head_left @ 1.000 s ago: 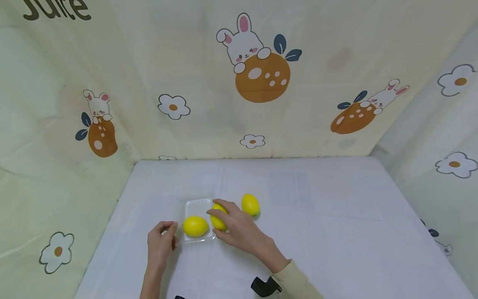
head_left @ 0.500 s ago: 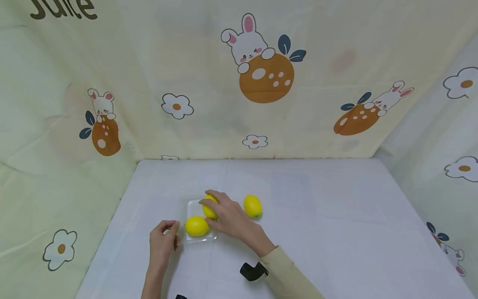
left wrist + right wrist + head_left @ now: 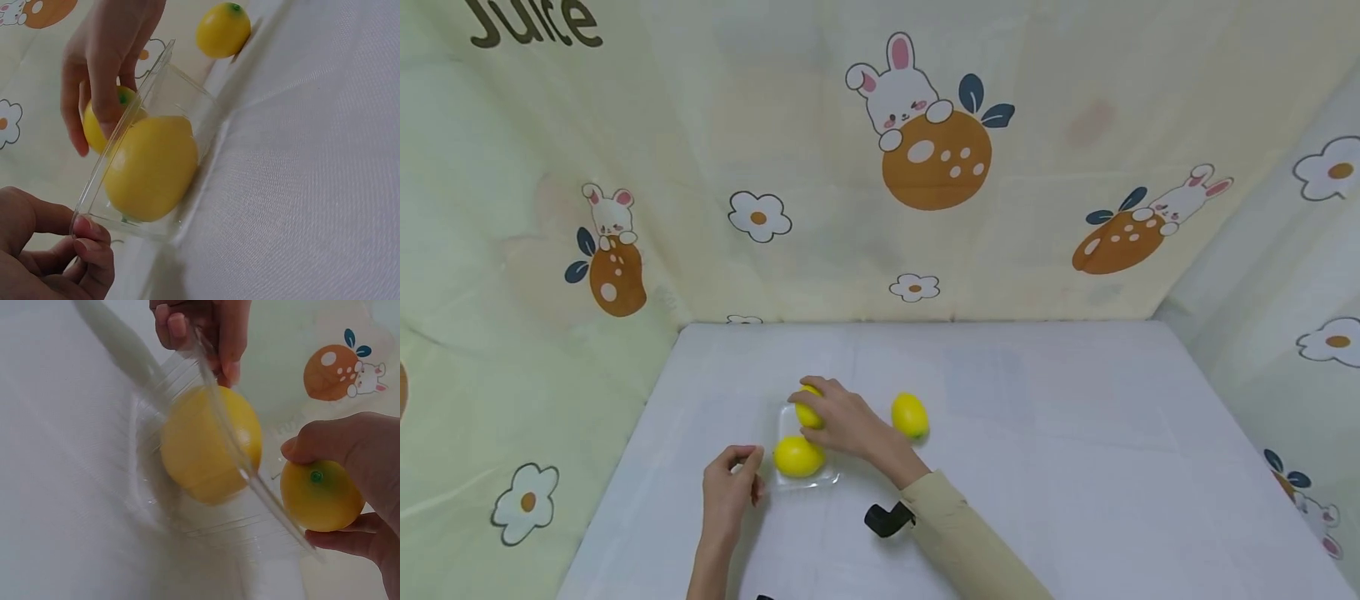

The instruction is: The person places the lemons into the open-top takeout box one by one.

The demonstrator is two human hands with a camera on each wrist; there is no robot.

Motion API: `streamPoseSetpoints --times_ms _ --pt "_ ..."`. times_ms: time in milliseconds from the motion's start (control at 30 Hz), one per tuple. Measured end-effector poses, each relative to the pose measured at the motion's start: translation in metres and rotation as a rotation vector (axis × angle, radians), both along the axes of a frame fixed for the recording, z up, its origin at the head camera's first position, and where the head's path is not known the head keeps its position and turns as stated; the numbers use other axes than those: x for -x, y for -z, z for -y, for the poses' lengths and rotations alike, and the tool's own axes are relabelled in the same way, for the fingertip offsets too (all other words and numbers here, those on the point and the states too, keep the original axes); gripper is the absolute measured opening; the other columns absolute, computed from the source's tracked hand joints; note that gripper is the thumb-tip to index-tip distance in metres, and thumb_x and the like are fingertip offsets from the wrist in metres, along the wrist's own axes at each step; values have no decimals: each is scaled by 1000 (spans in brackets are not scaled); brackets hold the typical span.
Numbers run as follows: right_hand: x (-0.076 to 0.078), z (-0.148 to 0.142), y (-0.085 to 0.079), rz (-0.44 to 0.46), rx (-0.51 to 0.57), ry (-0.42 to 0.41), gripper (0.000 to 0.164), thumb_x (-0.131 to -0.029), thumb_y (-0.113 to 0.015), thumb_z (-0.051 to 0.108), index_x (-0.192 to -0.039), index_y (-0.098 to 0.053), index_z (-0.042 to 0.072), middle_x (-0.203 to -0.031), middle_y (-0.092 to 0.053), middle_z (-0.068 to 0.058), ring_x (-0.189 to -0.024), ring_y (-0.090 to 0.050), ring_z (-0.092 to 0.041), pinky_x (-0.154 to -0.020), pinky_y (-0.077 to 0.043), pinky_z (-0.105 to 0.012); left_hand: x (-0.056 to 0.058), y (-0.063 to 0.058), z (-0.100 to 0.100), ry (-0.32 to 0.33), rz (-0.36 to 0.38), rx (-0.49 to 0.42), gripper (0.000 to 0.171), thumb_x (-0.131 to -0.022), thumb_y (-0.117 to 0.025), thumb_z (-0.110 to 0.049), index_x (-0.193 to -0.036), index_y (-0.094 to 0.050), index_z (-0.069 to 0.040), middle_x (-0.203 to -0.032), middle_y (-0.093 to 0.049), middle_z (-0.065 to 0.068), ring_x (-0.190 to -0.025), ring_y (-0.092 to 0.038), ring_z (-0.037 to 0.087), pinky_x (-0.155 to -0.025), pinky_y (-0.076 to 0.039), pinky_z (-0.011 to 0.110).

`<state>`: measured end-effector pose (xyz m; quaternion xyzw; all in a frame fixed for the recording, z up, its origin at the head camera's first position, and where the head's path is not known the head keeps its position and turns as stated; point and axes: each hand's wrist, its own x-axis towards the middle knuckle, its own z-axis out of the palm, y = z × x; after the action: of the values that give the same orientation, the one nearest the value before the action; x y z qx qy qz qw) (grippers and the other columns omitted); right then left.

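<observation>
Carried leftward, one lemon (image 3: 322, 500) is gripped by the right hand (image 3: 844, 422); the tray (image 3: 788, 423), pinched by the left hand (image 3: 730, 485), is best steadied.

The tray (image 3: 187, 94) is formed of thin, clear, glossy plastic. A smooth, softly satiny surface is shown by the held lemon (image 3: 322, 503). The table is covered in matt, finely woven white cloth (image 3: 306, 175); the lightly creased backdrop (image 3: 1037, 167) is printed; the sleeve (image 3: 966, 533) is cut from matt fabric.
</observation>
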<state>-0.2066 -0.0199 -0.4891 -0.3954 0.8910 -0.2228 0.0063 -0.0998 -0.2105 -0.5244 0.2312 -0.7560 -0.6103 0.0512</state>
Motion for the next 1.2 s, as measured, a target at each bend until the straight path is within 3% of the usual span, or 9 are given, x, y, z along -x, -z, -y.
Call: streamPoseSetpoints --times_ms 167,633,933,1200 --pt "5 8 6 51 -71 -7 45 -97 -71 25 -141 -60 24 -155 -48 -7 -134 -53 -27 -97 -57 -40 0 0 1 4 -3 -1 25 -101 -64 -14 -113 -65 9 -90 -61 17 -47 -51 14 -46 -46 24" --pt "6 15 18 -7 -240 -83 42 -98 -69 23 -140 -63 25 -151 -53 -5 -128 -56 -26 -106 -51 -36 0 3 1 13 2 -11 30 -102 -65 -19 -117 -64 7 -93 -60 15 -48 -50 13 -47 -46 24" --pt "0 4 19 -58 -211 -99 41 -98 -69 18 -138 -64 21 -152 -53 -7 -134 -55 -27 -112 -46 -38 1 1 -1 3 -5 -14 29 -101 -66 -17 -116 -66 8 -93 -61 16 -48 -50 13 -46 -45 23" --pt "-16 -23 2 -105 -107 -63 41 -95 -75 24 -134 -65 16 -150 -56 -7 -136 -55 -25 -114 -45 -40 1 1 0 0 3 -14 29 -101 -66 -17 -115 -66 8 -92 -60 16 -48 -51 13 -46 -45 23"
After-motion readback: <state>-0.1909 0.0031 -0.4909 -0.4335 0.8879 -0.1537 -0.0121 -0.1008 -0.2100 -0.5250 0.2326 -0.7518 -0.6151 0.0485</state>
